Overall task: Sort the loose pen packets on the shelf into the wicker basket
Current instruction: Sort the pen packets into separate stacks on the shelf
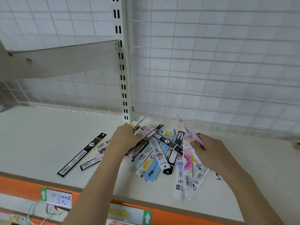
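Observation:
A heap of several long pen packets [162, 153] lies on the cream shelf [40, 140], black, blue, pink and white ones fanned out. My left hand [125, 137] is on the heap's back left edge and grips a few dark packets there. My right hand [204, 146] holds a pink packet [188, 129] that sticks up and back, lifted off the heap's right side. Left of the heap lie a long black packet [81, 155] and two shorter ones [90, 164]. No wicker basket is in view.
A white slotted upright [121, 62] and wire grid back panel [211, 70] stand right behind the heap. A shelf bracket [56, 60] juts out above left. The shelf's orange front edge [19, 185] carries price labels [58, 198].

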A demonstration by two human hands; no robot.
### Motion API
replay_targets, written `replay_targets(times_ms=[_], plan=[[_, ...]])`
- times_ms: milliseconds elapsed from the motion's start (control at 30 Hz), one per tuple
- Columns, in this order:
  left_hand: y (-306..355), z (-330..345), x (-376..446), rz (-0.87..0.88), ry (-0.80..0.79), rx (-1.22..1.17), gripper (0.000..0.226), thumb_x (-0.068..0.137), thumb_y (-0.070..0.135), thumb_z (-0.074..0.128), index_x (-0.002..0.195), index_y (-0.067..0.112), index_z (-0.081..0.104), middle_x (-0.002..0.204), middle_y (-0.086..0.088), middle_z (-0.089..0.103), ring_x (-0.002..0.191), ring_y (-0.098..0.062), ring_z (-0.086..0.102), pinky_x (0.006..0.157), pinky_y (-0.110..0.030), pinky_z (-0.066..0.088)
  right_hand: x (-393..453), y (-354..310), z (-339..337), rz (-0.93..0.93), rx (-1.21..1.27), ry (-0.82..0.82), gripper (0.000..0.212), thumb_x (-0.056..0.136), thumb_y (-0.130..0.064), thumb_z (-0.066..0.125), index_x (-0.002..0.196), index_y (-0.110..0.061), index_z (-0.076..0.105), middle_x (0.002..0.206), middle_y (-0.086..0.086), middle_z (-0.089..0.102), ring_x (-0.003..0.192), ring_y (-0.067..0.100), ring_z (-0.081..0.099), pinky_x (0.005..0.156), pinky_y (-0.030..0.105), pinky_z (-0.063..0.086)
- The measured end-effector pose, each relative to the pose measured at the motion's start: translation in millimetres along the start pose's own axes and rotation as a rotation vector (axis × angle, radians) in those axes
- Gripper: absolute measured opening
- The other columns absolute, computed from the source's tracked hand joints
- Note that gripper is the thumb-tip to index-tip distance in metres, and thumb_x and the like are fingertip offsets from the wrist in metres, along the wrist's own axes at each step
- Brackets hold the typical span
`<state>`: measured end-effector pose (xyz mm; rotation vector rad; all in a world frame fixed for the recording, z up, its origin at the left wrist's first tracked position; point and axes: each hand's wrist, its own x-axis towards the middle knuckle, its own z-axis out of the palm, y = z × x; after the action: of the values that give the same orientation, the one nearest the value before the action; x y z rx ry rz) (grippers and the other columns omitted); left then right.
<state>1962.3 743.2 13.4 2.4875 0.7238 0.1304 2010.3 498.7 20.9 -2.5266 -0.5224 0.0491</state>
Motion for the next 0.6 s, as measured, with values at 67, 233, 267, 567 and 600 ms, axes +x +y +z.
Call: replay_targets(times_ms=[67, 233, 267, 567, 600], plan=[[-2.9, 4.7, 3.9, -0.016, -0.058, 0.068, 0.036, 0.086, 0.041, 0.058, 0.085, 0.005, 0.055, 0.081, -0.008, 0.056, 0.073, -0.025, 0.053, 0.062, -0.028, 0.042, 1.3, -3.6, 3.8, -0.002, -0.013, -0.003, 0.032, 0.096, -0.032, 0.041, 0.067, -0.020, 0.039, 0.063, 0.004, 0.051, 0.061, 0.029, 0.058, 0.057, 0.033, 0.041], [-6.4, -5.6, 0.9, -0.004, -0.002, -0.040, 0.021, 0.086, 0.028, 0.058, 0.077, 0.009, 0.054, 0.065, -0.002, 0.052, 0.062, -0.020, 0.052, 0.051, -0.024, 0.038, 12.6, -15.0, 15.2, -0.013, -0.154, -0.003, 0.035, 0.096, -0.029, 0.042, 0.062, -0.023, 0.034, 0.061, 0.001, 0.048, 0.061, 0.026, 0.050, 0.054, 0.031, 0.034], [-7.1, -11.9, -1.9, -0.006, 0.029, -0.064, 0.024, 0.087, 0.029, 0.057, 0.072, 0.011, 0.050, 0.061, -0.001, 0.049, 0.057, -0.017, 0.049, 0.048, -0.023, 0.036, 15.5, -18.3, 18.1, -0.026, -0.146, -0.015, 0.035, 0.096, -0.026, 0.042, 0.062, -0.022, 0.033, 0.059, 0.001, 0.047, 0.058, 0.024, 0.048, 0.053, 0.031, 0.033], [-52.4, -51.8, -28.1, -0.072, 0.148, -0.244, 0.030, 0.097, 0.030, 0.036, 0.077, 0.009, 0.042, 0.074, -0.008, 0.057, 0.062, -0.024, 0.049, 0.056, -0.029, 0.036, 49.6, -81.5, 60.3, -0.098, -0.197, -0.140, 0.029, 0.094, -0.037, 0.047, 0.075, -0.016, 0.049, 0.063, -0.002, 0.046, 0.053, 0.011, 0.045, 0.044, 0.024, 0.029], [-57.5, -54.3, -31.8, -0.091, 0.163, -0.257, 0.033, 0.097, 0.031, 0.037, 0.071, 0.011, 0.038, 0.066, -0.005, 0.050, 0.056, -0.021, 0.043, 0.051, -0.028, 0.032, 52.3, -89.4, 65.4, -0.099, -0.201, -0.129, 0.032, 0.093, -0.041, 0.047, 0.074, -0.016, 0.049, 0.062, -0.003, 0.046, 0.051, 0.010, 0.044, 0.043, 0.024, 0.029]])
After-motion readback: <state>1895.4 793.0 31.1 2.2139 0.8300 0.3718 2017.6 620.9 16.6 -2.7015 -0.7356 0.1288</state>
